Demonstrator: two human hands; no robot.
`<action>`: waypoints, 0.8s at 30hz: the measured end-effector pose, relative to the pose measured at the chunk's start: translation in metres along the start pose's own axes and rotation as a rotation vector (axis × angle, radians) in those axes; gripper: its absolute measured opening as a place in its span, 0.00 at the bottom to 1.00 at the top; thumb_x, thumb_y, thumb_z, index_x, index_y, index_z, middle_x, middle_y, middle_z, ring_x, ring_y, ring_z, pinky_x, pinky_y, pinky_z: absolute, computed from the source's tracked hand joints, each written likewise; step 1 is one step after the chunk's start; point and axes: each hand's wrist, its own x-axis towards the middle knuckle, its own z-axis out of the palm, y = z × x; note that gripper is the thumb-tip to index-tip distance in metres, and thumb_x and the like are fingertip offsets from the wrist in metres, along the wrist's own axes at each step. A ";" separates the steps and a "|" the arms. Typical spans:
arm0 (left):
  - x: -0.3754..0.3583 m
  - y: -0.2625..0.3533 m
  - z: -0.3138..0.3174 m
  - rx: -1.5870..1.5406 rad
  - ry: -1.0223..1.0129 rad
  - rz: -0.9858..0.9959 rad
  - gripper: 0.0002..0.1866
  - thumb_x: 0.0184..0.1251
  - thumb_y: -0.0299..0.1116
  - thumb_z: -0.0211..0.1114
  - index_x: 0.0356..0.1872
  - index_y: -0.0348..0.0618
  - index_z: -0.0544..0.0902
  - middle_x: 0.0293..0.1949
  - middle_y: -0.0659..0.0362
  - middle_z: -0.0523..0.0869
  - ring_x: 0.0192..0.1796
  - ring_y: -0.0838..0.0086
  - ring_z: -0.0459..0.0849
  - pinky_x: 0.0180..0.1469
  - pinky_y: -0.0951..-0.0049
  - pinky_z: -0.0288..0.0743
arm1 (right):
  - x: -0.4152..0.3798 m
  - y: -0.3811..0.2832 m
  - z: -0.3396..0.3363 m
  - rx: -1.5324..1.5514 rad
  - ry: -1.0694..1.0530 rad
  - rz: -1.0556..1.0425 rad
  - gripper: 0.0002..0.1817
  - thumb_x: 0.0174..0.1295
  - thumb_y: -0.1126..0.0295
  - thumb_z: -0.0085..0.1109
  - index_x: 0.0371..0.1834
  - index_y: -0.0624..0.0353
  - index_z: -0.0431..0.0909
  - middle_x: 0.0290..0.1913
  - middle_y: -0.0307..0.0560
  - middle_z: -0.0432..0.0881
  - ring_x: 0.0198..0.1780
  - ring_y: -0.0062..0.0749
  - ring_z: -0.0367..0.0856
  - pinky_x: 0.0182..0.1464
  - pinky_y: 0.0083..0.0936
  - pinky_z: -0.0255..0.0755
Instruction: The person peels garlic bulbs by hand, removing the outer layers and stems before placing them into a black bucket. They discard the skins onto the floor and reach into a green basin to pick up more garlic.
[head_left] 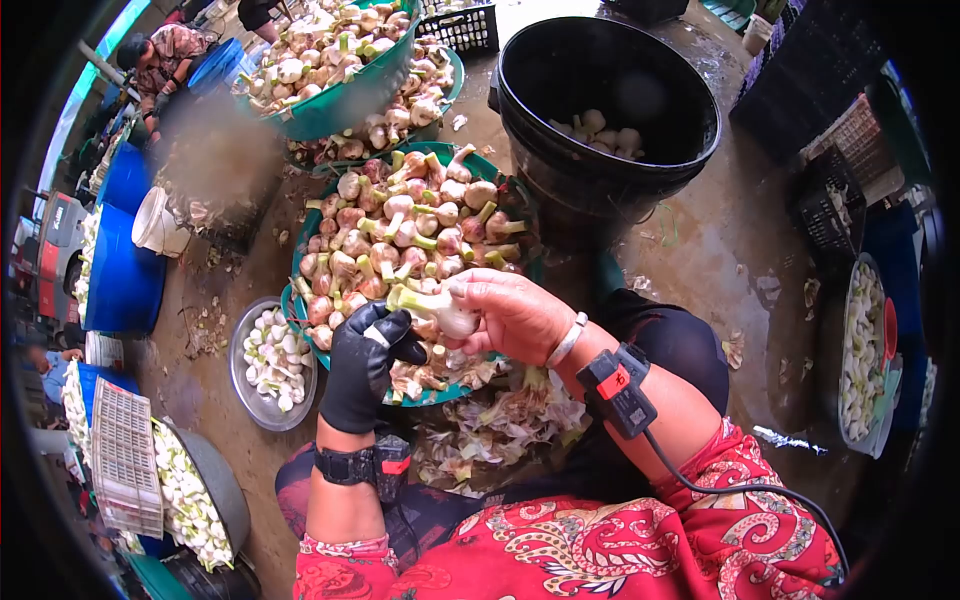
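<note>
We held 1 garlic bulb (440, 308) between our 2 hands, just above the near rim of the green basin (300, 262) heaped with unpeeled bulbs. Our right hand (515, 315), bare, was closed around the bulb's fat end, while our gloved left hand (365, 365) pinched at its stalk end, at 9 o'clock from the bulb. We judged the step in hand to be stripping the outer skin and stalk from this bulb. The next move looked to call for a firm pull with the left fingers while the right kept its grip, then a drop into a container of cleaned bulbs.

By our count there were 2 green basins of unpeeled garlic: ours, and a 2nd green basin (345, 105) at 11 o'clock. 1 black bucket (610, 150) stood at 1 o'clock with a few peeled bulbs inside. 1 metal bowl (248, 385) of peeled bulbs lay at 9 o'clock, touching our basin. A heap of skins (500, 425) lay on the floor at 6 o'clock. The bulbs in the basins were too many to count.
</note>
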 end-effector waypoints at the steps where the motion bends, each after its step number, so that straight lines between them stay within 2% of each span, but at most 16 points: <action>1: -0.001 0.002 0.006 0.002 -0.001 -0.001 0.10 0.67 0.29 0.58 0.43 0.34 0.79 0.30 0.59 0.84 0.29 0.77 0.83 0.35 0.76 0.78 | 0.000 0.000 0.001 -0.025 0.045 -0.058 0.17 0.64 0.63 0.59 0.52 0.60 0.73 0.42 0.49 0.82 0.36 0.32 0.84 0.36 0.23 0.81; 3: -0.002 0.002 0.013 -0.057 0.080 0.068 0.09 0.64 0.28 0.61 0.42 0.34 0.80 0.28 0.57 0.84 0.28 0.76 0.83 0.35 0.76 0.78 | 0.000 0.001 0.001 -0.024 0.032 -0.066 0.17 0.62 0.66 0.61 0.52 0.59 0.73 0.43 0.46 0.81 0.40 0.30 0.83 0.39 0.24 0.81; 5: 0.000 -0.003 0.006 0.060 0.030 0.046 0.13 0.61 0.29 0.63 0.45 0.34 0.81 0.29 0.55 0.85 0.29 0.75 0.83 0.37 0.75 0.78 | 0.000 0.001 0.004 -0.045 0.070 -0.152 0.17 0.61 0.67 0.63 0.51 0.59 0.73 0.42 0.43 0.80 0.41 0.27 0.82 0.39 0.23 0.80; 7: 0.000 -0.014 0.003 0.711 -0.181 0.016 0.18 0.59 0.30 0.66 0.51 0.36 0.81 0.32 0.54 0.86 0.32 0.77 0.84 0.38 0.75 0.77 | 0.000 -0.003 0.002 -0.088 0.086 -0.195 0.19 0.60 0.68 0.65 0.52 0.59 0.73 0.42 0.42 0.79 0.42 0.25 0.80 0.38 0.22 0.79; 8: -0.007 -0.016 0.015 0.710 -0.221 -0.024 0.21 0.58 0.30 0.67 0.55 0.39 0.80 0.33 0.53 0.86 0.34 0.79 0.84 0.39 0.75 0.75 | 0.000 -0.004 0.002 -0.116 0.106 -0.251 0.19 0.59 0.70 0.66 0.52 0.59 0.73 0.41 0.42 0.79 0.41 0.25 0.80 0.38 0.22 0.78; 9: -0.011 -0.022 0.022 0.605 -0.266 -0.016 0.19 0.60 0.27 0.63 0.54 0.36 0.80 0.31 0.62 0.85 0.32 0.79 0.82 0.37 0.76 0.76 | 0.000 -0.004 0.002 -0.142 0.125 -0.305 0.19 0.58 0.71 0.66 0.52 0.59 0.73 0.41 0.42 0.79 0.40 0.24 0.80 0.38 0.21 0.78; 10: -0.012 -0.014 0.025 0.464 -0.189 -0.058 0.21 0.60 0.26 0.64 0.56 0.37 0.79 0.35 0.60 0.85 0.34 0.80 0.82 0.39 0.77 0.75 | 0.002 -0.004 -0.001 -0.170 0.068 -0.295 0.22 0.57 0.74 0.67 0.56 0.57 0.73 0.46 0.45 0.81 0.43 0.29 0.81 0.43 0.27 0.79; 11: -0.012 -0.005 0.028 0.323 -0.113 -0.101 0.23 0.59 0.25 0.65 0.58 0.38 0.78 0.38 0.59 0.86 0.36 0.80 0.81 0.41 0.78 0.75 | 0.001 -0.003 -0.003 -0.167 0.069 -0.296 0.22 0.57 0.74 0.67 0.56 0.57 0.73 0.46 0.45 0.81 0.43 0.29 0.81 0.43 0.27 0.79; 13: -0.004 -0.001 0.019 -0.015 -0.050 0.081 0.27 0.60 0.23 0.63 0.63 0.39 0.73 0.45 0.61 0.83 0.38 0.80 0.81 0.41 0.79 0.76 | -0.001 0.000 0.000 -0.247 0.083 -0.282 0.22 0.57 0.73 0.68 0.54 0.58 0.74 0.44 0.44 0.81 0.42 0.27 0.81 0.43 0.27 0.78; 14: -0.005 0.005 0.018 -0.113 -0.049 0.109 0.29 0.61 0.21 0.61 0.66 0.40 0.69 0.51 0.58 0.82 0.40 0.79 0.81 0.43 0.78 0.77 | -0.001 0.002 0.000 -0.280 0.058 -0.277 0.21 0.56 0.73 0.69 0.53 0.59 0.75 0.41 0.43 0.81 0.41 0.25 0.80 0.43 0.26 0.78; 17: -0.004 0.002 0.024 -0.023 0.029 0.212 0.18 0.63 0.23 0.62 0.55 0.36 0.79 0.50 0.56 0.84 0.39 0.80 0.81 0.42 0.77 0.78 | -0.003 0.004 0.007 -0.317 0.035 -0.201 0.19 0.58 0.73 0.68 0.52 0.59 0.75 0.38 0.42 0.82 0.39 0.26 0.81 0.43 0.26 0.78; 18: -0.004 0.002 0.023 -0.026 0.033 0.209 0.18 0.63 0.23 0.62 0.55 0.36 0.79 0.50 0.56 0.84 0.39 0.80 0.81 0.42 0.77 0.78 | -0.001 0.007 0.008 -0.268 0.044 -0.224 0.15 0.60 0.73 0.65 0.50 0.59 0.77 0.35 0.41 0.82 0.37 0.24 0.80 0.41 0.24 0.77; 21: 0.000 0.006 0.022 0.000 0.044 0.203 0.14 0.64 0.25 0.63 0.50 0.34 0.82 0.44 0.57 0.86 0.36 0.81 0.81 0.41 0.78 0.78 | 0.002 0.004 0.008 -0.334 0.053 -0.288 0.10 0.62 0.74 0.63 0.46 0.59 0.78 0.34 0.41 0.81 0.35 0.23 0.80 0.41 0.23 0.76; 22: 0.001 0.006 0.021 0.062 0.049 0.194 0.14 0.65 0.26 0.63 0.50 0.34 0.82 0.42 0.57 0.86 0.35 0.80 0.81 0.40 0.78 0.78 | 0.004 0.006 0.006 -0.359 0.062 -0.337 0.06 0.61 0.75 0.62 0.41 0.60 0.79 0.34 0.39 0.81 0.36 0.22 0.79 0.41 0.24 0.75; 23: 0.001 0.006 0.021 0.125 0.055 0.189 0.14 0.65 0.27 0.63 0.49 0.33 0.82 0.40 0.58 0.86 0.33 0.79 0.81 0.39 0.78 0.78 | 0.011 0.012 0.009 -0.888 0.351 -0.683 0.03 0.60 0.76 0.61 0.36 0.61 0.78 0.33 0.38 0.79 0.36 0.21 0.77 0.41 0.24 0.74; 24: 0.002 0.005 0.020 0.073 0.051 0.191 0.14 0.66 0.29 0.63 0.50 0.33 0.81 0.37 0.58 0.86 0.33 0.78 0.82 0.38 0.78 0.77 | 0.009 0.010 0.009 -1.118 0.411 -0.798 0.03 0.60 0.76 0.61 0.35 0.61 0.77 0.33 0.43 0.79 0.37 0.27 0.78 0.40 0.26 0.72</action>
